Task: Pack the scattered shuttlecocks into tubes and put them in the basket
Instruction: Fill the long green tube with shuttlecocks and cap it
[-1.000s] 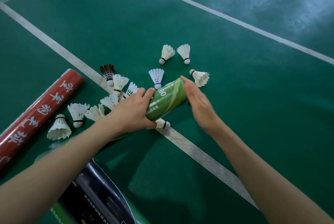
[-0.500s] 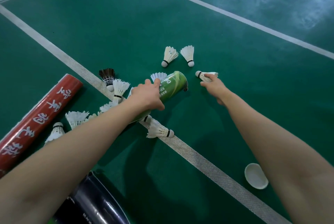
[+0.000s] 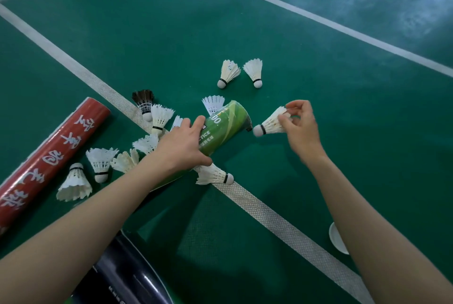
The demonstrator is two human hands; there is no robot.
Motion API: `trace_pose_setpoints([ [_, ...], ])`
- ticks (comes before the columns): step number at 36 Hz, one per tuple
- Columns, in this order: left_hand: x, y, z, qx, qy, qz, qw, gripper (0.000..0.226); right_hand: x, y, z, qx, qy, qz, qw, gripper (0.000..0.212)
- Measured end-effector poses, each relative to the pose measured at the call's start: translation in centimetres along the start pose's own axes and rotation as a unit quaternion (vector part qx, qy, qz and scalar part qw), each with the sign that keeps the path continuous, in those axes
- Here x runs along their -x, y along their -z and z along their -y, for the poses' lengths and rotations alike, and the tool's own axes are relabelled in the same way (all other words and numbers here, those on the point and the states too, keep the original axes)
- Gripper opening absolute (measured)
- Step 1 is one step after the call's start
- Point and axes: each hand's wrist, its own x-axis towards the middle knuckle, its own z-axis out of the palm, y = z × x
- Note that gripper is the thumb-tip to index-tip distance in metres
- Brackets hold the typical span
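Note:
My left hand (image 3: 182, 147) grips a green tube (image 3: 223, 129) that is tilted, its open end pointing right. My right hand (image 3: 300, 129) pinches a white shuttlecock (image 3: 270, 123) by its feathers, cork end toward the tube's mouth and just outside it. Several white shuttlecocks lie scattered on the green floor: two beyond the tube (image 3: 229, 73) (image 3: 255, 72), one under my left wrist (image 3: 213, 175), others to the left (image 3: 101, 162) (image 3: 74, 182) (image 3: 160, 117). A dark-feathered shuttlecock (image 3: 144, 102) lies on the white line.
A long red tube (image 3: 49, 154) with white characters lies at the left. A white cap (image 3: 337, 237) lies on the floor by my right forearm. A dark, glossy object (image 3: 122, 276) sits at the bottom edge. White court lines (image 3: 269, 218) cross the floor.
The cap has come off the green tube and lies on the floor. My right hand reached to a shuttlecock, picked it up and brought it to the tube's mouth.

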Motion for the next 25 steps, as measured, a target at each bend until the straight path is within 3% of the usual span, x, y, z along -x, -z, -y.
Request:
trace_pose_setpoints([
  [6,2.3,0.6,-0.6,0.009,-0.041,-0.016,0.999,0.095,3.5,0.4,1.0,-0.042,0.043,0.059,0.996,0.021],
  [15,4.8,1.9,-1.3,-0.041,-0.074,-0.051,0.995,0.096,5.2,2.0,3.8,-0.022,0.118,-0.074,0.990,0.029],
  [20,5.5,2.5,-1.9,-0.061,-0.094,-0.066,0.991,0.093,6.9,0.2,5.5,-0.036,0.092,0.043,0.994,0.029],
  [25,6.2,2.3,-2.2,-0.089,-0.087,-0.065,0.990,0.094,8.6,-1.9,6.2,-0.105,0.049,0.088,0.989,0.034],
])
